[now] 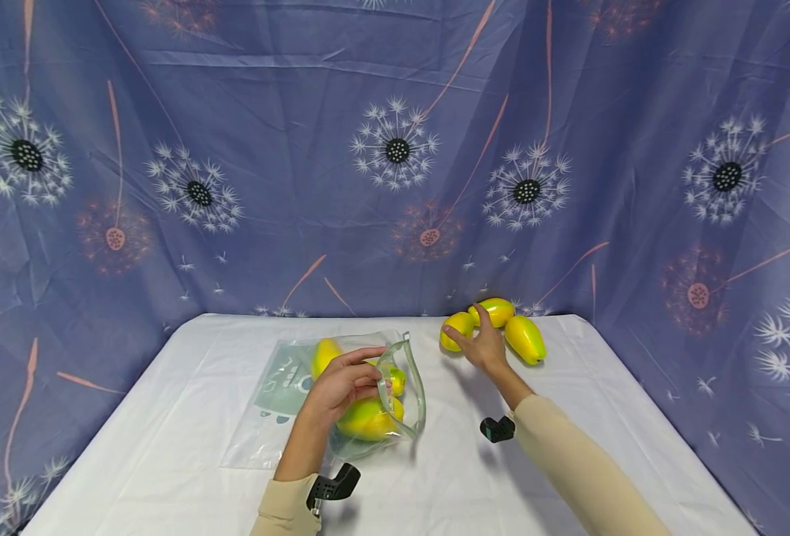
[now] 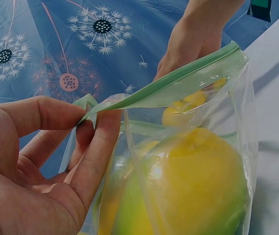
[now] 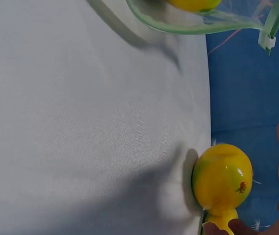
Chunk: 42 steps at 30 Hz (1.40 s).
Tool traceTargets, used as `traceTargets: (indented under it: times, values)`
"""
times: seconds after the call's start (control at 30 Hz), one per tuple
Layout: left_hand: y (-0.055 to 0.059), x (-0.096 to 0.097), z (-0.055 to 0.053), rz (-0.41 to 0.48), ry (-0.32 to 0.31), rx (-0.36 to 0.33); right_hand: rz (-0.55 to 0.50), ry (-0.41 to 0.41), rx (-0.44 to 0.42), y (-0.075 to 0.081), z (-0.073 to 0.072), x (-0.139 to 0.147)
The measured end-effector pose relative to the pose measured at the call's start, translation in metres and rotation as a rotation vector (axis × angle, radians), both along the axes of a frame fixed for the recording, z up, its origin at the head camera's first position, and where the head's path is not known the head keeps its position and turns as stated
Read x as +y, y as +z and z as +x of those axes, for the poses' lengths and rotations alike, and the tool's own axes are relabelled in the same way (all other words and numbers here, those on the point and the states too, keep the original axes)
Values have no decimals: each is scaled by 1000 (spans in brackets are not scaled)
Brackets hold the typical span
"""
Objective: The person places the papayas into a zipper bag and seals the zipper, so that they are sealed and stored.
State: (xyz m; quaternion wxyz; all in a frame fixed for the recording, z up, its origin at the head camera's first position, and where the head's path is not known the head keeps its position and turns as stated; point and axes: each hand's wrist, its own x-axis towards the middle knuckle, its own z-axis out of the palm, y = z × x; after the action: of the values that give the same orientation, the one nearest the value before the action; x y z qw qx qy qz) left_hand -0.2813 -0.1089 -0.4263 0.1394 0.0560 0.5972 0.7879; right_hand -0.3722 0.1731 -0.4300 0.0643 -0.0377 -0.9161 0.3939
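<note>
My left hand (image 1: 341, 383) pinches the green zip rim of a clear zip bag (image 2: 178, 85) between thumb and fingers, and the bag's mouth gapes to the right. Inside the bag lie several yellow-green mangoes, one mango (image 1: 368, 420) near the mouth. At the table's back edge my right hand (image 1: 485, 346) reaches over a group of loose mangoes, its thumb and fingers spread about the leftmost mango (image 3: 222, 178). A gap shows between that fruit and the thumb side in the right wrist view. Beside it are a rear mango (image 1: 497, 313) and a right-hand mango (image 1: 525, 340).
A white cloth covers the table (image 1: 167, 417). Behind and at both sides hangs a blue dandelion-patterned curtain (image 1: 301, 149), close to the loose mangoes. A white slider (image 3: 267, 41) sits at one end of the bag's zip. Each wrist carries a black camera mount (image 1: 497, 429).
</note>
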Motion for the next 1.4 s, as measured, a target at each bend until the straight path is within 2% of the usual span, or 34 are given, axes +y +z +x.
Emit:
traceTargets:
  times: [0.23,0.63,0.97,1.4]
  values:
    - [1,0,1,4,8,-2,-39,-27,-7,-6,-6,-12]
    - [-1,0,-1,8,20,-3,-43,-55,-15,-15,-12,-19]
    - [-1,0,-2,10,11,-8,23,-64,-25,-25,-14,-17]
    - [-1,0,-1,23,10,-14,40,-84,14,-31,-14,-18]
